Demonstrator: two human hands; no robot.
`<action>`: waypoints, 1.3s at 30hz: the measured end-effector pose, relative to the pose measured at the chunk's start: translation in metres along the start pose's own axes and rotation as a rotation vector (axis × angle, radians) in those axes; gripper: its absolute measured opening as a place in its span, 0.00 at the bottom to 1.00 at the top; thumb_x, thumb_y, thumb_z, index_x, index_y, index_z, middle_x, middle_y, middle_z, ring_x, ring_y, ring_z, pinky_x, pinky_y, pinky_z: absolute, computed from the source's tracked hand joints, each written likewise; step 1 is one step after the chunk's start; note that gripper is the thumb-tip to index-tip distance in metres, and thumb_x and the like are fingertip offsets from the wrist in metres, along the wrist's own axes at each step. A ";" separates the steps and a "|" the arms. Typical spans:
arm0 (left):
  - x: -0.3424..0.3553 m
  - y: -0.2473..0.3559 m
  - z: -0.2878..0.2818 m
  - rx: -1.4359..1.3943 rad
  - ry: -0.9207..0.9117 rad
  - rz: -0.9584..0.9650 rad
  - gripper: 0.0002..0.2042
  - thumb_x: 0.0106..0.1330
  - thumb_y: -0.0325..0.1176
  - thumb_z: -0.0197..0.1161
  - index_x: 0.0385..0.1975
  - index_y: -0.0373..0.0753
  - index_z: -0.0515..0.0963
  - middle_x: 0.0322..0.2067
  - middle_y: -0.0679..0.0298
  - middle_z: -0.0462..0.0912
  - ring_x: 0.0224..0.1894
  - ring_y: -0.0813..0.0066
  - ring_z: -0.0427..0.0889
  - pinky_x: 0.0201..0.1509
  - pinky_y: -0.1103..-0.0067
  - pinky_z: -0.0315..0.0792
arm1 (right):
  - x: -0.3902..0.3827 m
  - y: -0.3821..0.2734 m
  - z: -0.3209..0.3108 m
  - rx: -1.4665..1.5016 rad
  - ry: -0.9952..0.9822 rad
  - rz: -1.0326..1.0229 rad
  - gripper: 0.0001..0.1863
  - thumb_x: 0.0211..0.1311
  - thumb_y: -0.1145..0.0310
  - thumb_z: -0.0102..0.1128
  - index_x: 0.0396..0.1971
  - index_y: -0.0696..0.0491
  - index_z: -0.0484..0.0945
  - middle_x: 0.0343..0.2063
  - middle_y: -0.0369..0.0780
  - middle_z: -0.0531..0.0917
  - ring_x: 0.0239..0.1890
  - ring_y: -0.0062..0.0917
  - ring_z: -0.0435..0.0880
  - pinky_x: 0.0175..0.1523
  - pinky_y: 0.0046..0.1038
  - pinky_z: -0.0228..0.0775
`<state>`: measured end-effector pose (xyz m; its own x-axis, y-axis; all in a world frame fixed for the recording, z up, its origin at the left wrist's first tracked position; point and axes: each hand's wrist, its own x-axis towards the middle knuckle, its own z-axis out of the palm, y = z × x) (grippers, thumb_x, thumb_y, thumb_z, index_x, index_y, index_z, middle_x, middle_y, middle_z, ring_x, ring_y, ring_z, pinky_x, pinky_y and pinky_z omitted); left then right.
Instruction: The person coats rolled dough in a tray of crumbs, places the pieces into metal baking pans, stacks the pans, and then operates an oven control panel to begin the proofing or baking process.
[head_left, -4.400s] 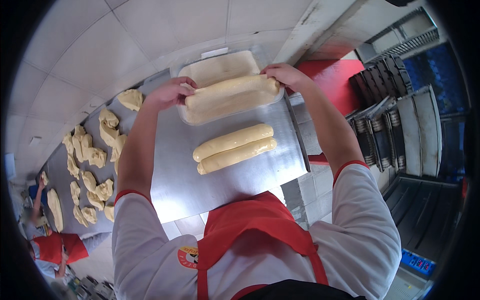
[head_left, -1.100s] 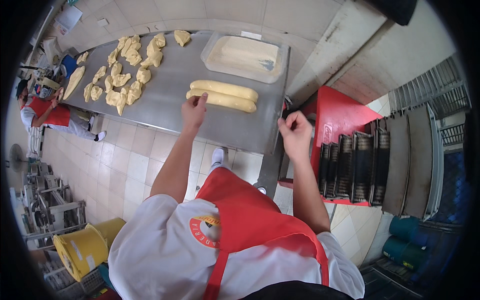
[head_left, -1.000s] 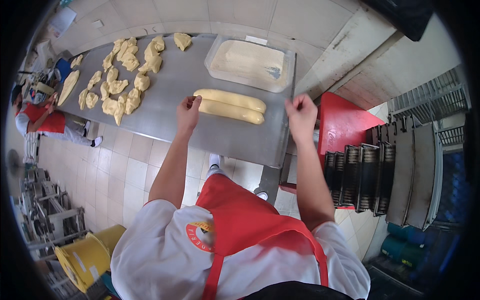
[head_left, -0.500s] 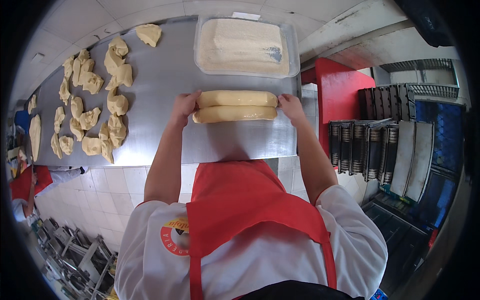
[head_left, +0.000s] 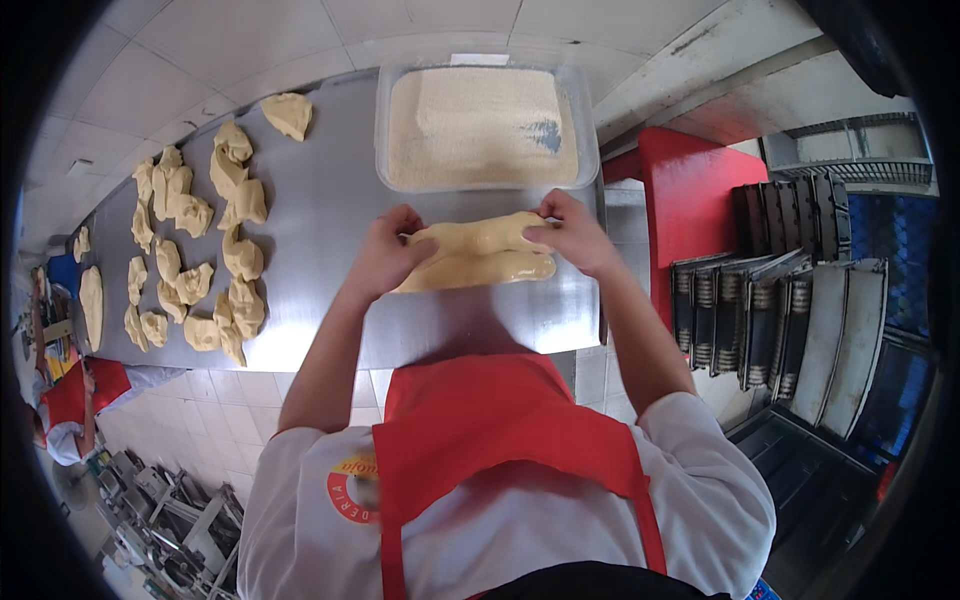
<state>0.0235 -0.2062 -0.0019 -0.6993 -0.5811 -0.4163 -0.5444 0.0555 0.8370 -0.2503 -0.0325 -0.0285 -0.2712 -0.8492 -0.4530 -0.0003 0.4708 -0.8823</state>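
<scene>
Two long, shiny rolls of dough lie side by side on the steel table [head_left: 320,230] in front of me. My left hand [head_left: 392,248] grips the left end of the far dough roll [head_left: 480,235], thumb on top and fingers curled behind. At its right end, my right hand [head_left: 570,230] pinches the same roll, which bends up at both ends. The near dough roll [head_left: 490,272] rests against it, with its left end partly covered by my left hand. Just beyond my hands stands a clear plastic tub [head_left: 384,140] of pale crumbs [head_left: 480,110].
Several torn dough pieces [head_left: 190,290] spread over the table's left part, one dough piece [head_left: 287,115] apart near the back edge. Stacked baking pans [head_left: 740,310] stand on the right beside a red panel [head_left: 695,180]. A co-worker in a red apron [head_left: 85,395] is at far left.
Both hands have moved inward and over the far roll, from its outer ends to a grip on top. That roll now looks lifted and bent. The whole view has shifted slightly.
</scene>
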 end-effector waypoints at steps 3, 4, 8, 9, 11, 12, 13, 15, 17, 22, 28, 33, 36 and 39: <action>0.009 0.011 -0.046 -0.423 -0.070 0.218 0.15 0.56 0.22 0.68 0.43 0.32 0.75 0.43 0.56 0.82 0.42 0.73 0.81 0.49 0.76 0.76 | -0.015 -0.053 -0.049 0.014 -0.071 -0.227 0.17 0.58 0.80 0.67 0.46 0.56 0.75 0.52 0.40 0.80 0.52 0.23 0.79 0.56 0.27 0.76; 0.018 0.022 -0.060 -0.370 -0.085 0.312 0.15 0.55 0.20 0.68 0.43 0.33 0.75 0.44 0.58 0.82 0.44 0.72 0.81 0.51 0.76 0.76 | -0.009 -0.061 -0.066 -0.095 -0.064 -0.344 0.17 0.58 0.82 0.66 0.47 0.55 0.76 0.53 0.40 0.79 0.53 0.24 0.80 0.55 0.27 0.76; 0.087 0.067 -0.100 0.182 -0.067 0.528 0.18 0.52 0.16 0.66 0.44 0.35 0.74 0.48 0.61 0.81 0.53 0.67 0.80 0.58 0.74 0.75 | 0.056 -0.094 -0.106 -0.615 0.021 -0.667 0.21 0.54 0.86 0.62 0.48 0.53 0.79 0.55 0.38 0.78 0.56 0.30 0.80 0.57 0.30 0.74; 0.107 0.075 -0.104 0.406 -0.040 0.526 0.19 0.52 0.16 0.65 0.44 0.36 0.74 0.49 0.62 0.81 0.55 0.65 0.80 0.59 0.73 0.75 | 0.077 -0.102 -0.110 -0.759 0.052 -0.703 0.22 0.52 0.87 0.61 0.48 0.52 0.79 0.55 0.38 0.78 0.56 0.32 0.79 0.58 0.31 0.73; 0.164 0.057 -0.099 0.656 -0.034 0.561 0.22 0.50 0.15 0.65 0.47 0.37 0.75 0.51 0.64 0.80 0.58 0.63 0.78 0.61 0.70 0.74 | 0.135 -0.084 -0.120 -1.024 0.080 -0.789 0.22 0.50 0.88 0.59 0.46 0.52 0.79 0.57 0.39 0.77 0.61 0.35 0.76 0.63 0.34 0.69; 0.186 0.040 -0.091 0.779 -0.032 0.573 0.24 0.49 0.14 0.65 0.48 0.38 0.75 0.52 0.65 0.80 0.60 0.62 0.76 0.62 0.68 0.74 | 0.160 -0.068 -0.122 -1.157 0.091 -0.828 0.22 0.50 0.89 0.58 0.44 0.52 0.79 0.58 0.39 0.77 0.63 0.37 0.74 0.66 0.35 0.68; 0.203 0.022 -0.083 0.881 0.013 0.599 0.23 0.51 0.15 0.64 0.49 0.38 0.76 0.53 0.63 0.79 0.60 0.61 0.76 0.63 0.66 0.74 | 0.179 -0.052 -0.122 -1.224 0.115 -0.799 0.21 0.50 0.88 0.58 0.43 0.52 0.79 0.59 0.39 0.77 0.64 0.37 0.73 0.67 0.37 0.66; 0.230 -0.002 -0.071 1.083 0.103 0.649 0.22 0.54 0.16 0.63 0.51 0.39 0.76 0.56 0.61 0.78 0.62 0.59 0.75 0.64 0.64 0.73 | 0.207 -0.028 -0.122 -1.356 0.165 -0.736 0.19 0.50 0.87 0.58 0.42 0.51 0.78 0.60 0.38 0.76 0.66 0.37 0.71 0.69 0.39 0.62; 0.228 0.009 -0.051 0.889 0.215 0.487 0.21 0.58 0.18 0.60 0.53 0.39 0.76 0.58 0.57 0.76 0.63 0.54 0.73 0.65 0.63 0.72 | 0.216 -0.019 -0.110 -1.085 0.234 -0.568 0.23 0.54 0.84 0.58 0.50 0.49 0.78 0.62 0.40 0.75 0.68 0.40 0.70 0.71 0.46 0.59; 0.225 0.005 -0.007 0.755 0.352 0.390 0.22 0.65 0.25 0.58 0.60 0.41 0.75 0.60 0.49 0.72 0.63 0.43 0.69 0.65 0.61 0.71 | 0.221 0.011 -0.071 -1.143 0.317 -0.648 0.29 0.62 0.78 0.58 0.64 0.44 0.74 0.66 0.47 0.71 0.70 0.42 0.67 0.76 0.52 0.50; 0.175 -0.001 0.012 0.762 0.328 0.298 0.19 0.66 0.28 0.59 0.57 0.43 0.79 0.59 0.50 0.70 0.66 0.45 0.63 0.68 0.56 0.66 | 0.154 0.005 -0.046 -1.119 0.249 -0.589 0.26 0.67 0.73 0.56 0.65 0.46 0.74 0.69 0.56 0.62 0.70 0.52 0.65 0.79 0.53 0.44; 0.230 -0.014 -0.008 0.677 0.371 0.397 0.18 0.65 0.29 0.58 0.56 0.42 0.80 0.58 0.49 0.74 0.63 0.45 0.69 0.68 0.60 0.66 | 0.202 0.003 -0.066 -1.019 0.238 -0.600 0.25 0.69 0.72 0.53 0.66 0.43 0.73 0.69 0.52 0.64 0.71 0.54 0.63 0.77 0.51 0.50; 0.268 0.006 -0.032 0.652 0.272 0.313 0.17 0.67 0.29 0.55 0.55 0.41 0.80 0.57 0.50 0.76 0.60 0.46 0.72 0.68 0.63 0.66 | 0.237 -0.012 -0.076 -1.038 0.313 -0.595 0.25 0.68 0.73 0.54 0.65 0.42 0.74 0.67 0.52 0.67 0.64 0.52 0.71 0.76 0.48 0.54; 0.268 0.016 -0.034 0.692 0.244 0.246 0.18 0.68 0.29 0.53 0.56 0.41 0.79 0.58 0.51 0.76 0.61 0.48 0.73 0.67 0.64 0.69 | 0.237 -0.014 -0.071 -1.079 0.350 -0.576 0.26 0.67 0.74 0.55 0.65 0.41 0.74 0.67 0.52 0.67 0.64 0.53 0.71 0.75 0.47 0.57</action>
<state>-0.1569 -0.3889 -0.0882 -0.7596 -0.6441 -0.0903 -0.6083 0.6543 0.4492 -0.3826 -0.2235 -0.1151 -0.2099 -0.9641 0.1625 -0.9376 0.1514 -0.3131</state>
